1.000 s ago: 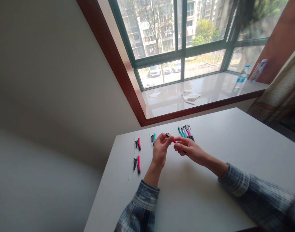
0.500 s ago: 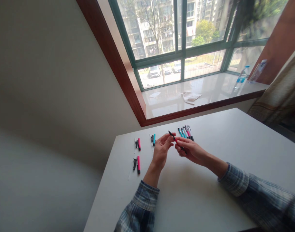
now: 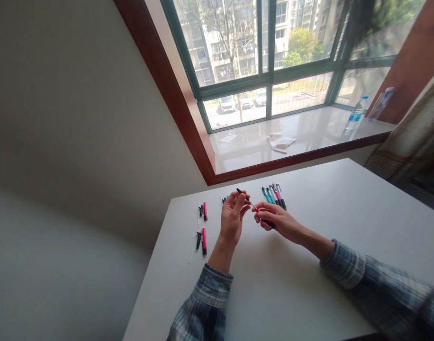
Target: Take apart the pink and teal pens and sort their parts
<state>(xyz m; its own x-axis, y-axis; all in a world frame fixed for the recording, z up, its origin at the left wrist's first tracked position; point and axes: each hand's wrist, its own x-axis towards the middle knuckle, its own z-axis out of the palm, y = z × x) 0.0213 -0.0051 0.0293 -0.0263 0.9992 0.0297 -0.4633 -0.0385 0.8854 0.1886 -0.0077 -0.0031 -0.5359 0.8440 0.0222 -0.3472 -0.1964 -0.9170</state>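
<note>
The white rectangular table (image 3: pixel 309 265) carried everything near its far edge. Above it, the left hand (image 3: pixel 231 219) and right hand (image 3: pixel 278 221) were raised close together, probably so each could grip one end of a single pen. The row of teal and pink pens (image 3: pixel 273 194) lay side by side just beyond the right hand, and the loose pink and black pen parts (image 3: pixel 203 222) lay in separate little sets to the left, seemingly to keep each pen's pieces together. The right fingers pinched the pink plastic pen barrel (image 3: pixel 256 209); the left fingertips pinched the slim black end piece (image 3: pixel 241 192). The long axis ran from near-right to far-left, black end toward the window

A home room: bay window (image 3: pixel 270 71) facing apartment blocks, curtain (image 3: pixel 412 137), white table (image 3: pixel 291 284).
</note>
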